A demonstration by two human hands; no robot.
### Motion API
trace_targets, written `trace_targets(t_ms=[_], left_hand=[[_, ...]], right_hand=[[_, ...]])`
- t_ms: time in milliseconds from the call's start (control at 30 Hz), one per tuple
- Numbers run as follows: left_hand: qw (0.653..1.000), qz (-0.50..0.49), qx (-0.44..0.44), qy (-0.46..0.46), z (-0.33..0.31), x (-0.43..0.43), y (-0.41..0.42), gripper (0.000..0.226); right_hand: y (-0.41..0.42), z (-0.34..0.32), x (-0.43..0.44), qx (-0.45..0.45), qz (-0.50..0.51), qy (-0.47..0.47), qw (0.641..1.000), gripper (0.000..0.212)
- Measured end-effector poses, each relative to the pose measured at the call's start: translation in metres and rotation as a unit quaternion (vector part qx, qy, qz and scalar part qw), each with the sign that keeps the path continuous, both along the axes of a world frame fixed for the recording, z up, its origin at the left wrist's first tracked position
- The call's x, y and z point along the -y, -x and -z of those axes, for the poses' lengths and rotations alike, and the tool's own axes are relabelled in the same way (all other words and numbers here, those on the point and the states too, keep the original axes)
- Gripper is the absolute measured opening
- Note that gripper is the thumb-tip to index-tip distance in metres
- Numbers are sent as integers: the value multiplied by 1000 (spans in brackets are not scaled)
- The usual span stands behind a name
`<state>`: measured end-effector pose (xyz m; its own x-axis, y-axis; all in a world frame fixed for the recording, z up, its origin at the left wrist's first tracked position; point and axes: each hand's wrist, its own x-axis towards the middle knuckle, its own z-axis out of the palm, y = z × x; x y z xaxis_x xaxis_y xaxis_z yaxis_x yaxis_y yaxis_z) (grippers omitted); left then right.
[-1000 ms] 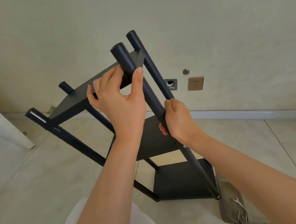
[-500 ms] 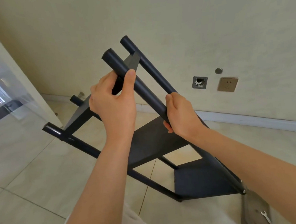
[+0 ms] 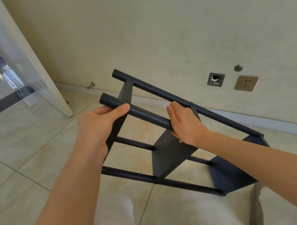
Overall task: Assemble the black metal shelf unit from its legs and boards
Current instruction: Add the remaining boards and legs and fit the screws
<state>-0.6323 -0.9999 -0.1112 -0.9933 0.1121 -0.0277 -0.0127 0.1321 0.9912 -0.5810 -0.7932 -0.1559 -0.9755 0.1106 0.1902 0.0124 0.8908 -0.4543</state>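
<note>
- Step, as judged: late assembly. The shelf unit (image 3: 168,154), three boards on four legs, is held tipped above the tiled floor (image 3: 39,150).
- Left hand (image 3: 100,125) is clamped round the near leg (image 3: 144,115) by its upper end. Right hand (image 3: 185,125) grips the same leg lower down.
- Next move likely calls for seating or checking that leg, with both grips kept firm.
</note>
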Motion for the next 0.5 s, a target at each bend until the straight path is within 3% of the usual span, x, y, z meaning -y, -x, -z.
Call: trace_targets(t_ms=[233, 333, 500], left_hand=[[991, 45, 119, 50, 32, 11, 28, 29], [984, 61, 145, 79, 57, 16, 37, 30], [976, 69, 193, 71, 107, 18, 47, 37]], right_hand=[[9, 36, -13, 34, 4, -37, 999, 15], [14, 57, -17, 11, 6, -2, 1000, 12], [29, 96, -24, 27, -2, -43, 999, 24]])
